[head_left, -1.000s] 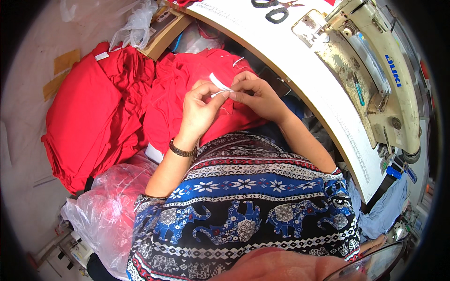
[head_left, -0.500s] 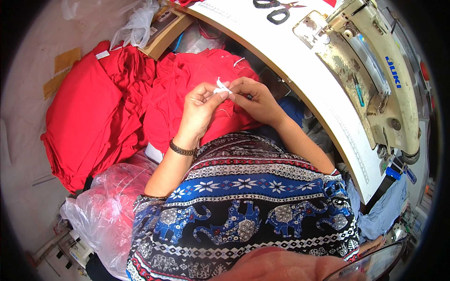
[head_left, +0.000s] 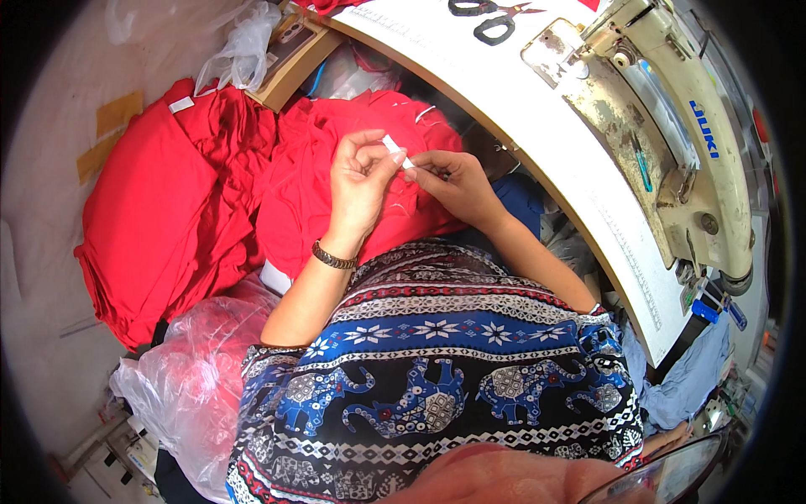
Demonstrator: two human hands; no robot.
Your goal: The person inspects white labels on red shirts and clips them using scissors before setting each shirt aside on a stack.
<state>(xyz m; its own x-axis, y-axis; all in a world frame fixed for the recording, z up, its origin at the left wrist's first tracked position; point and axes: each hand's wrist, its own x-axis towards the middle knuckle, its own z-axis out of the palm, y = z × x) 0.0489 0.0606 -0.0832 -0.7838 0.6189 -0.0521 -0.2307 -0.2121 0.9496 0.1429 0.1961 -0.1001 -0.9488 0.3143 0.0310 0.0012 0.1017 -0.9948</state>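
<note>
Between my two hands is a small white fabric label (head_left: 396,152), a narrow folded strip. My left hand (head_left: 363,166) pinches its upper part between thumb and fingers. The fingertips of my right hand (head_left: 447,178) are closed on its lower end. Both hands are raised over a heap of red cloth (head_left: 311,160). To the left lies a larger pile of red garments (head_left: 159,210), with a white tag (head_left: 181,104) showing near its top.
A white sewing table (head_left: 579,176) curves along the right, carrying a sewing machine (head_left: 709,168) and dark-handled scissors (head_left: 494,25). A clear plastic bag (head_left: 193,378) with red contents sits at lower left. An open cardboard box (head_left: 294,67) stands beyond the cloth.
The white label has been turned and straightened: its loose curled end no longer stands up, and it now slants down to the right. My hands have shifted only slightly.
</note>
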